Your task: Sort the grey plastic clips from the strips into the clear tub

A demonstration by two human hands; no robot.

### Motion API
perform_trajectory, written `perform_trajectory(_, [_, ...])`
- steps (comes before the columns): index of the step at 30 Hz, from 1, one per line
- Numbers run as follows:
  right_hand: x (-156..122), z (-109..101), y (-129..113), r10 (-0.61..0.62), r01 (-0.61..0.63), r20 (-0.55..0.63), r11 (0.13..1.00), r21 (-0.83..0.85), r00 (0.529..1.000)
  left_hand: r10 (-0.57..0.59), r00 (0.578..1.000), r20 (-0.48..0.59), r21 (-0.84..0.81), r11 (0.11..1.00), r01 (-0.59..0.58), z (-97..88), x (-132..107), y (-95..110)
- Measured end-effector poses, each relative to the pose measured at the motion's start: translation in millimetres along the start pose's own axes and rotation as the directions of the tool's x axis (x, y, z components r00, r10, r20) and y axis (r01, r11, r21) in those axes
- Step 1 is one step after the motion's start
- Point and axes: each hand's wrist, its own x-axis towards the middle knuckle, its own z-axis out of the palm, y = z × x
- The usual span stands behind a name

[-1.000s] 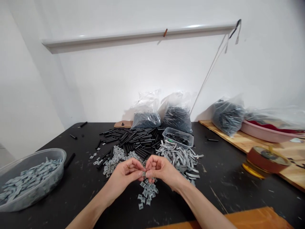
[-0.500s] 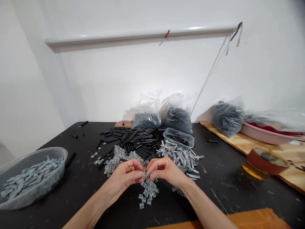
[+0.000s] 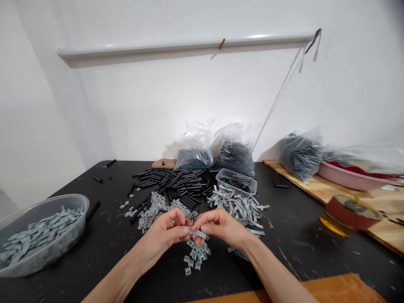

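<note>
"What's the grey piece between the hands?"

"A short grey strip (image 3: 198,234), held in the air above a black table (image 3: 277,248), right at the centre of the work area."

"How are the hands gripping it?"

"Both are closed in tight pinches. The left hand (image 3: 164,237), wearing a gold ring (image 3: 173,221), pinches the strip's left end between thumb and fingers. The right hand (image 3: 221,227) pinches the other end, with the two hands almost touching."

"What's closest to them?"

"Just below, at 6 o'clock, lies a heap of small grey clips (image 3: 195,254). A pile of long grey strips (image 3: 240,210) sits at 2 o'clock."

"And further out?"

"Black rods (image 3: 176,185) are spread at 12 o'clock, and a clear plastic tub (image 3: 235,176) of black pieces is at 1 o'clock. At 9 o'clock, well apart from the hands, a clear oval bowl (image 3: 78,219) holds grey pieces. Two clear bags (image 3: 194,159) of black pieces stand against the wall at 12 o'clock."
</note>
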Motion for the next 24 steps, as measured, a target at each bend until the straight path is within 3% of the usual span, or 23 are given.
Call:
perform_trajectory(16, [0.8, -1.1, 1.7, 0.005, -0.004, -0.006, 1.0, 0.01, 1.0, -0.017, 1.0, 0.016, -0.044, 0.999, 0.018, 5.1, -1.8, 1.5])
perform_trajectory(24, [6.0, 0.3, 5.6, 0.093, -0.094, -0.135, 0.996, 0.002, 0.986, 0.021, 0.999, 0.024, -0.042, 0.999, -0.02, 5.7, 0.3, -3.4])
